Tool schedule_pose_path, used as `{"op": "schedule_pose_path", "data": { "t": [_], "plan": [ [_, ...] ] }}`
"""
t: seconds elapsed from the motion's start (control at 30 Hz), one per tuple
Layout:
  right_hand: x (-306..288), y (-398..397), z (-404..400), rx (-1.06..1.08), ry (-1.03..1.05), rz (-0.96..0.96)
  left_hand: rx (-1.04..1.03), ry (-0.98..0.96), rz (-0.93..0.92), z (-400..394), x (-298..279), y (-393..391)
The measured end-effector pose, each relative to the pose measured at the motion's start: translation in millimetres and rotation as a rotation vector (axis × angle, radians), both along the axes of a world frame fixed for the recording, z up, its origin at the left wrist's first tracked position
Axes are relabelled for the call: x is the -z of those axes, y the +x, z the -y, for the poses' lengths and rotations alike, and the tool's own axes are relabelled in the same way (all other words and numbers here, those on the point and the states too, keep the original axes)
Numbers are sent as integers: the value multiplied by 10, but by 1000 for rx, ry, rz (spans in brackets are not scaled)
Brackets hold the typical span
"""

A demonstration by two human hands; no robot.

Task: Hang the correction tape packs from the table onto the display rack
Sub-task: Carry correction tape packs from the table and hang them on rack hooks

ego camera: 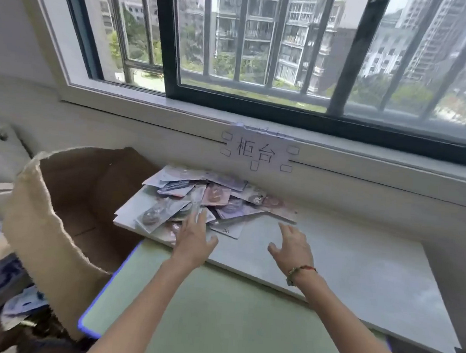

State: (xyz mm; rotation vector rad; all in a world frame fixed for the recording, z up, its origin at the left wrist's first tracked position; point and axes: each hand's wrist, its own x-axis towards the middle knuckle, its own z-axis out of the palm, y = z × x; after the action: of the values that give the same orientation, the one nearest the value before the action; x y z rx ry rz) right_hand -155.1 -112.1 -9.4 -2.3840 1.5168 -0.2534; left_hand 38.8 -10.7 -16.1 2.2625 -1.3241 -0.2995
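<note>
Below the barred window, we are reaching both arms toward the heap of correction tape packs lying on the white tabletop, our left hand flat-fingered touching its near edge, our right hand spread, holding nothing.

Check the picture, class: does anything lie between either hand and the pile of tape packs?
Nothing visible does. The left hand reaches the near edge of the packs, fingers straight. The right hand is open over bare white board just right of the pile. No display rack is in view, so that path cannot be judged.
</note>
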Motion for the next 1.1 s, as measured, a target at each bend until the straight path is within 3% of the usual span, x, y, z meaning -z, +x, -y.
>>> {"op": "schedule_pose_path", "data": {
  "t": [0.27,0.57,0.77,0.97,1.1],
  "plan": [
    [174,831,795,-48,93,38,104,10,-20,1065,97,886],
    [608,1522,1113,-169,196,-40,203,119,-26,1720,321,1308],
    [665,1515,1243,-217,177,-204,230,182,-19,2009,475,1398],
    [636,1266,1421,-258,207,-139,321,182,17,2419,473,1336],
    [693,1067,1395,-139,281,-68,368,277,84,2646,506,1279]
  ]
}}
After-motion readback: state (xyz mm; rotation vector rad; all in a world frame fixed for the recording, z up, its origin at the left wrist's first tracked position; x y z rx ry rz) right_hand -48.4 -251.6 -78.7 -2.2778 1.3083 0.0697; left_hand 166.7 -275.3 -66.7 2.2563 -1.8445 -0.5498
